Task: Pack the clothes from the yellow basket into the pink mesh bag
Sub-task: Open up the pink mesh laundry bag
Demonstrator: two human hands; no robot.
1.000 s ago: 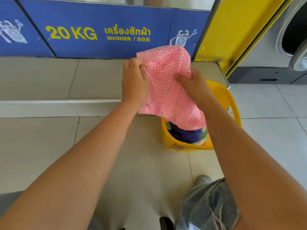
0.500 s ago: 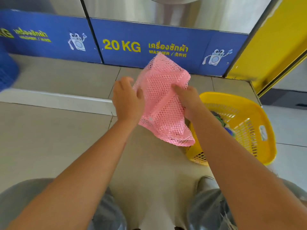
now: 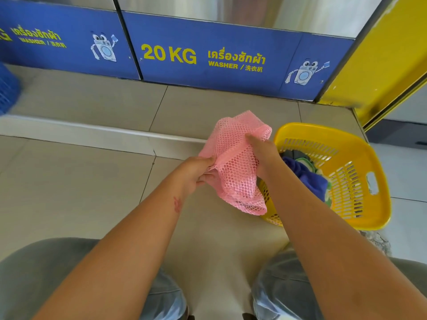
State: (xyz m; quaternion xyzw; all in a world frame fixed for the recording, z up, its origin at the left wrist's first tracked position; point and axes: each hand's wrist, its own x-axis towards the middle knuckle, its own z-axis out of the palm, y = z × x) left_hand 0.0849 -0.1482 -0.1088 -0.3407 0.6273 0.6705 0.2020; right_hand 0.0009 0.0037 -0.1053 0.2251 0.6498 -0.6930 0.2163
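Observation:
I hold the pink mesh bag (image 3: 235,162) in the air with both hands, above the floor and just left of the yellow basket (image 3: 360,181). My left hand (image 3: 196,174) pinches the bag's left edge. My right hand (image 3: 263,155) grips its right side, fingers pressed into the mesh. The bag hangs crumpled and its lower end overlaps the basket's near-left rim. Inside the basket lie clothes (image 3: 307,176), blue with some green and dark fabric, partly hidden behind my right forearm.
Blue washer panels (image 3: 208,58) marked 20 KG stand behind a raised tiled step (image 3: 92,132). A yellow wall panel (image 3: 379,65) rises at the right. A blue basket (image 3: 7,88) shows at the left edge. My knees (image 3: 284,289) are at the bottom.
The bag came down and nearer to me, from in front of the washer panels to beside the basket. The view swung left and down, so the basket now sits at the right.

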